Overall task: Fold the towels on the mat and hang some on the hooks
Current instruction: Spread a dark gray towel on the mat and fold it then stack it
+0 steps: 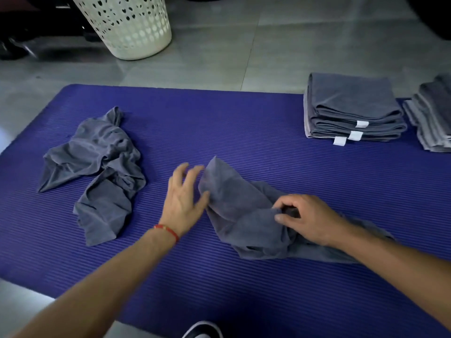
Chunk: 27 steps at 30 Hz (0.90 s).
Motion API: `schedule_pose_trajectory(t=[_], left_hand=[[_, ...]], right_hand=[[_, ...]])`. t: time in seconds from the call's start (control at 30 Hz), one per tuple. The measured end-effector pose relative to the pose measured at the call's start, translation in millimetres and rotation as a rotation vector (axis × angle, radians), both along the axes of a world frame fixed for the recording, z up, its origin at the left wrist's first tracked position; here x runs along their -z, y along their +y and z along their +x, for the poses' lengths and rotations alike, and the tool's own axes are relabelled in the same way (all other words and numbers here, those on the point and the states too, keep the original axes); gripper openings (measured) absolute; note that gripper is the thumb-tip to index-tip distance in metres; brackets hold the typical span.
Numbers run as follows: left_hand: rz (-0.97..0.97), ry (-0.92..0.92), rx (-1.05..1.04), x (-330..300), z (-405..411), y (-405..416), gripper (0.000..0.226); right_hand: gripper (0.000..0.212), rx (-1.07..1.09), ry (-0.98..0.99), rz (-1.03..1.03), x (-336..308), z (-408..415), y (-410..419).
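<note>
Both hands on crumpled towel (244,211) between them on mat (244,118). Right hand (310,219) pinches bunched fold near middle; left hand (185,198), fingers spread, at far-left corner. Long axis runs far-left to near-right under my right forearm. I judge spreading flat comes next.

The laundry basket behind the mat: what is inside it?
Nothing can be told. The laundry basket stands on the floor beyond the mat, its rim cut off by the frame. Its holes show only darkness.
</note>
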<state>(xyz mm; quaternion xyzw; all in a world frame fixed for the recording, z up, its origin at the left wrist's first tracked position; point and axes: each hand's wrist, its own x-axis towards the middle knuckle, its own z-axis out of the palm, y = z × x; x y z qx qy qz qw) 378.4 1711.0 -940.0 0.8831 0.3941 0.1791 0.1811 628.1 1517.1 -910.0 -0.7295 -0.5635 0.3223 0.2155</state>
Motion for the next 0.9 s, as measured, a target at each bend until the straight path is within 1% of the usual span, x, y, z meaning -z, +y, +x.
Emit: schedule_pose_trajectory(t=[0.07, 0.13, 0.17, 0.2, 0.27, 0.3, 0.33, 0.37, 0.43, 0.5, 0.53, 0.57, 0.6, 0.67, 0.8, 0.87, 0.9], left_hand=[[-0.126, 0.006, 0.046, 0, 18, 30, 0.066], [-0.212, 0.026, 0.143, -3, 43, 47, 0.068], [-0.247, 0.056, 0.192, -5, 54, 53, 0.065], [-0.296, 0.088, 0.226, -8, 65, 59, 0.058], [-0.348, 0.177, 0.243, -13, 77, 69, 0.029], [-0.334, 0.184, 0.241, -15, 79, 72, 0.027], [-0.33, 0.165, 0.225, -15, 78, 77, 0.032], [-0.346, 0.111, 0.198, -18, 77, 79, 0.036], [-0.447, -0.084, 0.161, -28, 75, 80, 0.046], [-0.601, -0.29, 0.158, -44, 78, 77, 0.047], [-0.642, -0.37, 0.172, -55, 82, 75, 0.045], [-0.656, -0.427, 0.186, -67, 86, 72, 0.042], [-0.679, -0.48, 0.193, -78, 92, 68, 0.04], [-0.768, -0.588, 0.17, -99, 110, 57, 0.039], [-1.032, -0.707, 0.035, -137, 160, 18, 0.041], [-1.123, -0.682, 0.086, -150, 185, -3, 0.039], [-1.174, -0.658, 0.135, -155, 196, -14, 0.042]], right_hand=[[0.01, -0.052, -0.044, -0.014, -2, 1, -7], [0.009, -0.065, -0.058, -0.021, -3, 1, -12], [0.008, -0.059, -0.051, -0.026, -4, -1, -14], [0.009, -0.047, -0.035, -0.025, -5, -1, -16], [0.009, 0.003, -0.001, -0.016, -7, 0, -22], [0.009, 0.031, 0.014, -0.012, -8, 3, -25], [0.009, 0.056, 0.035, -0.007, -10, 6, -30], [0.011, 0.085, 0.048, -0.003, -11, 13, -34], [0.015, 0.221, 0.105, 0.012, -19, 31, -43], [0.02, 0.439, 0.291, 0.107, -33, 53, -51], [0.016, 0.558, 0.415, 0.175, -43, 64, -55], [0.01, 0.655, 0.496, 0.248, -52, 75, -61], [0.005, 0.735, 0.53, 0.314, -62, 86, -69], [0.02, 0.842, 0.5, 0.418, -80, 106, -88], [0.033, 0.986, 0.401, 0.611, -111, 115, -135], [0.028, 1.092, 0.32, 0.691, -117, 118, -160], [0.017, 1.148, 0.261, 0.726, -122, 117, -173]])
